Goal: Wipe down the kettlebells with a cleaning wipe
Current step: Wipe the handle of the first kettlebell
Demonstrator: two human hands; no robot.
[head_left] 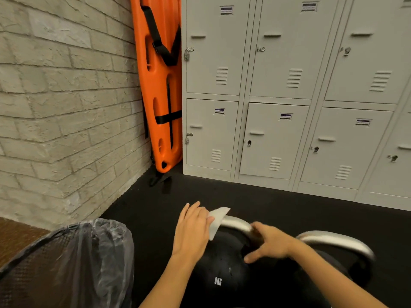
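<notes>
A black kettlebell marked 8KG, with a silver handle, stands on the dark floor at the bottom centre. My left hand presses a white cleaning wipe against the left end of that handle. My right hand rests on the handle's right side, fingers spread over the ball's top. A second black kettlebell with a silver handle stands just to the right, partly hidden by my right forearm.
A black mesh bin lined with a clear bag stands at the lower left. Grey lockers fill the back wall. An orange stretcher board leans in the corner beside a pale brick wall.
</notes>
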